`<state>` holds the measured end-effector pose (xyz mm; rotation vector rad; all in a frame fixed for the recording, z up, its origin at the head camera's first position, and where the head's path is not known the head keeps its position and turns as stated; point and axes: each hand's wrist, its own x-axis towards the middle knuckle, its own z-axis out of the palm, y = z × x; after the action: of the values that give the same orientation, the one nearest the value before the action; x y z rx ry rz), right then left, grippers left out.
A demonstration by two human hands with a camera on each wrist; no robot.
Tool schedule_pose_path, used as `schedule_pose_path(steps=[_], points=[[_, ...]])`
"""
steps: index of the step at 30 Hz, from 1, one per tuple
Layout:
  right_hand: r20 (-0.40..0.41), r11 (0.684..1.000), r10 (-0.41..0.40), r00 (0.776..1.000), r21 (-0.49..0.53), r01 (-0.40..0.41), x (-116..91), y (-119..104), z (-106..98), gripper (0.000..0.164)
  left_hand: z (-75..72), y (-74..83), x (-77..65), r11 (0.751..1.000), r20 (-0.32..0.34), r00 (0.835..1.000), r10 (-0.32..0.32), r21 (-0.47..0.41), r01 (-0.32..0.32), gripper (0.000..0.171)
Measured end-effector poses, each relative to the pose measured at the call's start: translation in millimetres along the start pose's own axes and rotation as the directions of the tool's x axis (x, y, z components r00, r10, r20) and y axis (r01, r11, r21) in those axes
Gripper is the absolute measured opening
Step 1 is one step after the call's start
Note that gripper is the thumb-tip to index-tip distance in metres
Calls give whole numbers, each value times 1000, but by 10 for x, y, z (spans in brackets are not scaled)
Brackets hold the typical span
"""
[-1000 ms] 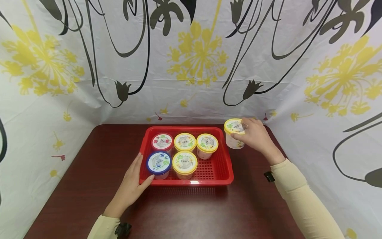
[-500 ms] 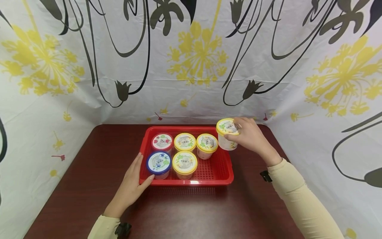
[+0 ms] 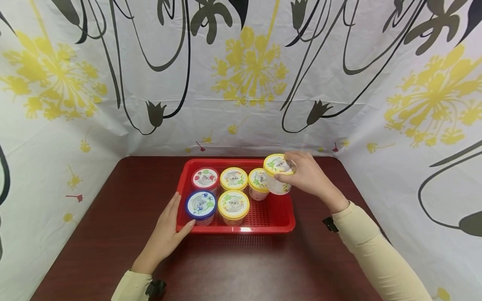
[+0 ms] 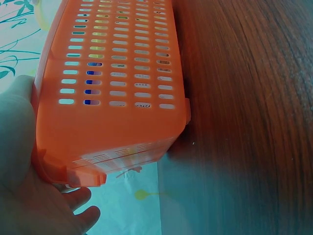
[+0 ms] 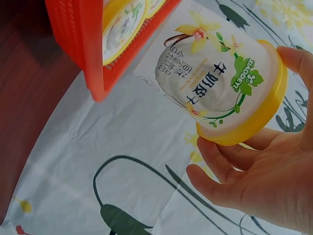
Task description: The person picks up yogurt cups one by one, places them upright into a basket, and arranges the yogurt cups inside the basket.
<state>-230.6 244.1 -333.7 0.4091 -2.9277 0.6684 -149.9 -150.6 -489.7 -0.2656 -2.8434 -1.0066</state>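
Observation:
My right hand (image 3: 308,175) grips a white tub (image 3: 278,186) by its yellow lid, over the right side of a red perforated basket (image 3: 269,229). In the right wrist view the tub (image 5: 210,83) hangs tilted, its printed side showing, with thumb and fingers around the lid's rim. My left hand (image 3: 162,236) rests at the basket's front left corner, fingers straight along the left side and thumb on the front rim. Inside stand a blue-lidded tub (image 3: 201,205), a red-lidded tub (image 3: 205,178) and several yellow-lidded tubs (image 3: 233,205). The held tub partly covers one yellow-lidded tub (image 3: 257,179).
The basket stands on a dark reddish-brown table (image 3: 237,267). Behind and beside the table hangs a white cloth (image 3: 241,133) with yellow and grey flower prints. In the basket, bare perforated floor (image 3: 260,217) shows at the front right.
My right hand has moved left with the tub, from beyond the basket's right rim to over its right side. The left hand and the basket have stayed put.

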Motion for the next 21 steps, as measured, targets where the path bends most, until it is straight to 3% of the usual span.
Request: schedule_pose_path(steps=[21], points=[[29,998,-30,999,62,29,-160,-74,348,77,5,-9,17,1000,-5,1000,3,-2,-3,103]])
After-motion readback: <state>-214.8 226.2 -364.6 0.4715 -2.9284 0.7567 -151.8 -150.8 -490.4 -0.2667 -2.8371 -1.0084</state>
